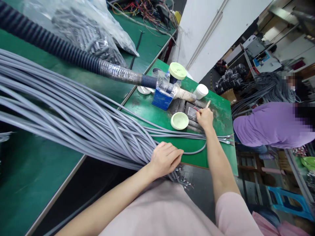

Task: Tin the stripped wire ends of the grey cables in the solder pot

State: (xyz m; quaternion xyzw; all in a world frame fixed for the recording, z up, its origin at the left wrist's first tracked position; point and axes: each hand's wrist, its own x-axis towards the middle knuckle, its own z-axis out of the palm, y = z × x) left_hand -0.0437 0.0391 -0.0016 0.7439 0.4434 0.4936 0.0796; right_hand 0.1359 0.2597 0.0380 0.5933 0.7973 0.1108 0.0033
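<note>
Head view: left hand (165, 159) clamped shut on the grey cable bundle (73, 121) at the bench edge, right hand (205, 118) pinched a thin stick-like tool (208, 104) over the metal tray (190, 113) — bundle likely to slide off if grip slackened.

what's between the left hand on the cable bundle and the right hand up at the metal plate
In the head view, a few loose grey cables cross the green table between the left hand and right hand.
</note>
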